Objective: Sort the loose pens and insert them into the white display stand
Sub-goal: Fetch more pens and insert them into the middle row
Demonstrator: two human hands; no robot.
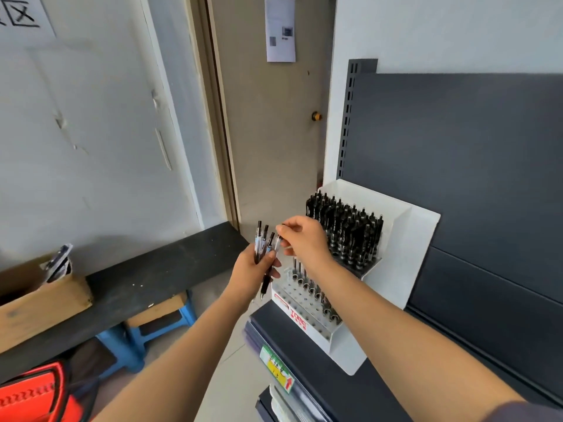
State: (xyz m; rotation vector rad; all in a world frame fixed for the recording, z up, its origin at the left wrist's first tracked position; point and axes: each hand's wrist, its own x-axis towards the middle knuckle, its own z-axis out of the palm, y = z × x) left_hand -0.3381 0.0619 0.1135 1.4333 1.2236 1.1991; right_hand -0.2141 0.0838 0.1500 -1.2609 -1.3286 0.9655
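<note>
Loose pens (263, 243): a small fanned bundle, clear barrels with black tops, just left of frame centre. Exact count hard to make out, since the barrels overlapped and the lower ends were hidden in the fist; one dark tip stuck out below.

Left hand (253, 271) was clamped round the bundle, fingers curled. Right hand (306, 239), just beside it on the right, had thumb and forefinger pinched on the upper end of the rightmost pen. The hands were close together, joined only through the pens.

White display stand (408, 254) stood just right of the hands, on a dark shelf (307, 354) in the lower middle. Its upper tier was packed with black stocked pens (347, 229); the lower, holed tier held one row. The right forearm crossed in front of that lower tier and hid part of it. Red lettering on the stand's front was blurred.

A dark back panel (457, 147) filled the right side. A green-and-yellow price label (277, 370) sat on the shelf edge, print unreadable.

Behind, upper middle: a door (268, 147) with a paper notice (280, 28) and a yellowish knob (316, 116).

Left: a dark worktop (137, 284) carrying a cardboard box (36, 300), cut off by the frame edge. A blue stool (131, 345) stood under it. A red-orange object (27, 397) lay in the lower left corner, cropped and unidentifiable.
</note>
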